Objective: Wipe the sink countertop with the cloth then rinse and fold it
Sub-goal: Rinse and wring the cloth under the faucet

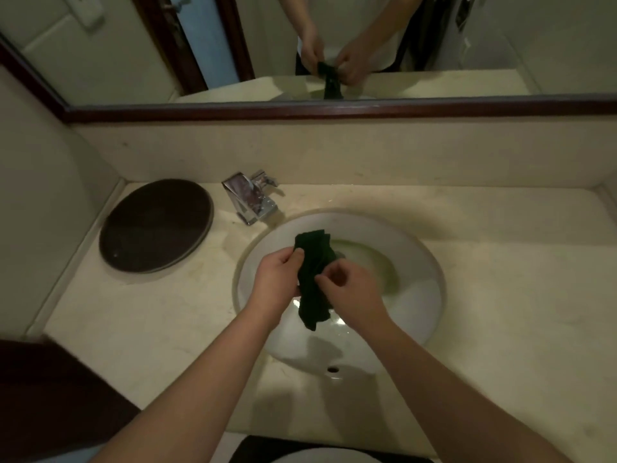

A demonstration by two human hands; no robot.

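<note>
A dark green cloth (315,262) hangs bunched over the white oval sink (430,282), held between both hands. My left hand (277,279) grips its left edge near the top. My right hand (347,292) pinches it from the right at mid-height. The cloth's lower end dangles just above the basin floor. Greenish water sits around the drain, to the right of the cloth. The beige marble countertop (500,312) surrounds the sink.
A chrome faucet (250,198) stands at the sink's back left. A dark round lid or tray (155,225) lies on the counter at the left. A framed mirror (300,45) above the backsplash reflects my hands and the cloth. A dark wooden edge sits at lower left.
</note>
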